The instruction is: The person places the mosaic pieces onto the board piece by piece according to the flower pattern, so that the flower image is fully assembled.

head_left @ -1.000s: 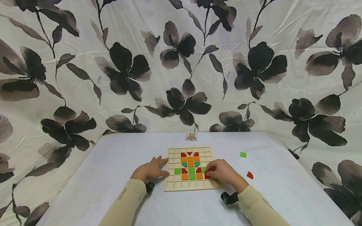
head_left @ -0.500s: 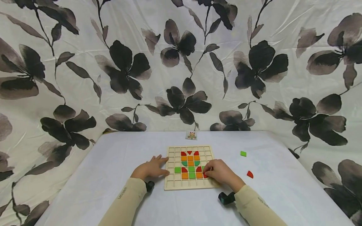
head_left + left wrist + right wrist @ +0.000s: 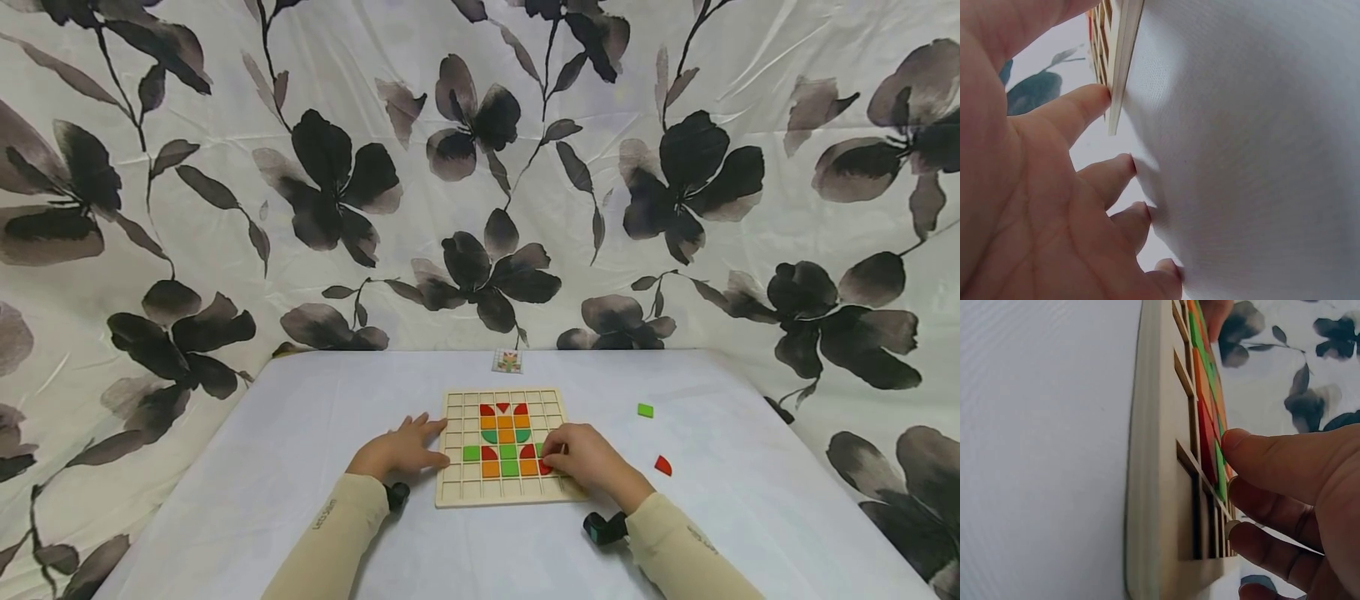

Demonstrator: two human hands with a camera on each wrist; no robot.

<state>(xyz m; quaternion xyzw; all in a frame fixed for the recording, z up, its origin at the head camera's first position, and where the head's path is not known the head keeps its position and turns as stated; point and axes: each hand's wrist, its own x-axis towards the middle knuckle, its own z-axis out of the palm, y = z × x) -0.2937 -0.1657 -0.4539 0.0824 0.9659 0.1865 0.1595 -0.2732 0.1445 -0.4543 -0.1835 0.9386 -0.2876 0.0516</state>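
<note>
A wooden grid board [image 3: 457, 492] lies on the white table, with a pattern of red, orange and green tiles [image 3: 504, 442] in its middle cells. My left hand [image 3: 433, 443] lies flat with spread, straight fingers; its index finger [image 3: 1082, 106] touches the board's left edge [image 3: 1119, 75]. My right hand [image 3: 551, 458] sits on the board's right side with its fingers curled. Its thumb [image 3: 1266, 456] and fingertips pinch a red piece [image 3: 545, 468] at the pattern's lower right corner; the red piece [image 3: 1205, 440] sits beside a green tile [image 3: 1219, 470].
A loose green square [image 3: 645, 410] and a loose red quarter-round piece [image 3: 662, 465] lie on the table right of the board. A small pattern card [image 3: 507, 361] stands at the table's far edge. A flowered cloth hangs behind.
My right hand has shifted slightly left and up on the board, with the red piece at its fingertips. The left hand has stayed put.
</note>
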